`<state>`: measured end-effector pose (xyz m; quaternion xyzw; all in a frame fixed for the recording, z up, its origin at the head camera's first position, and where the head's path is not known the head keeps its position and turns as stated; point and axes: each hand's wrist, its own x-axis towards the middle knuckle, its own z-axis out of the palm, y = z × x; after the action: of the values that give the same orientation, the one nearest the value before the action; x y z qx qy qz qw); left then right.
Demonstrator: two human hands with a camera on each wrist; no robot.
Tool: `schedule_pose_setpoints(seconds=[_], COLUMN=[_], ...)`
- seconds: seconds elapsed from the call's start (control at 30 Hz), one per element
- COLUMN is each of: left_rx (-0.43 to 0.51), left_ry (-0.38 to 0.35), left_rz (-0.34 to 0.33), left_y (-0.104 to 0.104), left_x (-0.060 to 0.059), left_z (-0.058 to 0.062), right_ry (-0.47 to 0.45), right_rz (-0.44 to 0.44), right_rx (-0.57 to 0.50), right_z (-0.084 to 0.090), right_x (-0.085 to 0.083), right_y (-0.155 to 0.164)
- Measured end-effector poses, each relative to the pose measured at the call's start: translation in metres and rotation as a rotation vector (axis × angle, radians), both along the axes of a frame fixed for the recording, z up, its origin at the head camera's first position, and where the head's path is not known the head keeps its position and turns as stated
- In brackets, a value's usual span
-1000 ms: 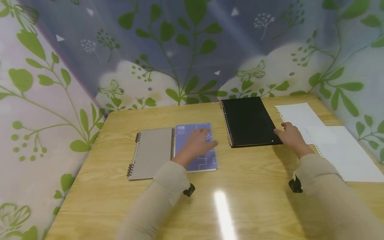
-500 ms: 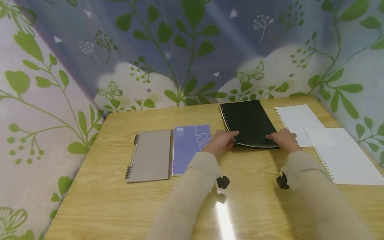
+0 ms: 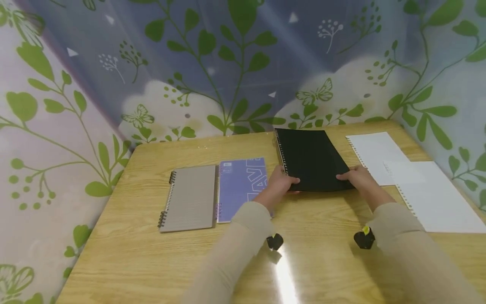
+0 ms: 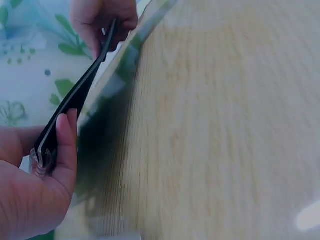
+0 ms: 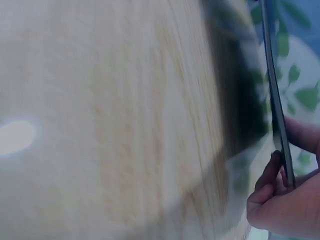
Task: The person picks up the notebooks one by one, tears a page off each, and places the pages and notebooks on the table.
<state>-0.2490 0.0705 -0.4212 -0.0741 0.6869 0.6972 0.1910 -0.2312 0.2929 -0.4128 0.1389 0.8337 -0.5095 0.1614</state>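
Perhaps a study nook: wooden desk (image 3: 152, 253), notebooks (image 3: 190, 197), leaf-patterned walls (image 3: 57, 126).

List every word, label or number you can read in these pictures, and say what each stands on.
"AVE", partly hidden by the left hand: large pale letters on the purple notebook.
Small white label at that cover's top corner: too small to read.
Black notebook, grey notebook, loose sheets: no readable text.

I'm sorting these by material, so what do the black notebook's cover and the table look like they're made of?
The black notebook cover looks like matte plastic or coated card: it is thin, with a metal-looking spiral on one edge. The table looks like glossy wood-grain laminate, judging by its glare.
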Motion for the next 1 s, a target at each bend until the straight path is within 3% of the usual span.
schedule_pose_setpoints(seconds=[0.07,0.27,0.33,0.47,0.6,0.8,1.0], left_rx=[-0.078,-0.530,-0.631,-0.887,-1.143,-1.300,-1.443], left_ry=[0.023,0.203,0.260,0.373,0.453,0.479,0.536], left_rz=[-0.033,-0.234,-0.275,-0.325,-0.368,-0.400,-0.414], left_y=[-0.008,-0.027,-0.030,-0.031,-0.028,-0.025,-0.029], left_x=[0.006,0.031,0.038,0.047,0.049,0.047,0.044], left_z=[0.001,0.001,0.000,-0.004,-0.008,-0.013,-0.013], right_ry=[0.057,0.141,0.143,0.133,0.144,0.191,0.187], right_rz=[-0.002,-0.011,-0.006,0.024,0.085,0.125,0.101], right_rx=[-0.021,-0.017,0.004,0.101,0.245,0.449,0.487], right_z=[-0.002,-0.008,-0.011,-0.015,-0.019,-0.023,-0.024], right_x=[0.010,0.041,0.047,0.053,0.051,0.046,0.043], right_y=[-0.007,-0.022,-0.024,-0.026,-0.025,-0.027,-0.036])
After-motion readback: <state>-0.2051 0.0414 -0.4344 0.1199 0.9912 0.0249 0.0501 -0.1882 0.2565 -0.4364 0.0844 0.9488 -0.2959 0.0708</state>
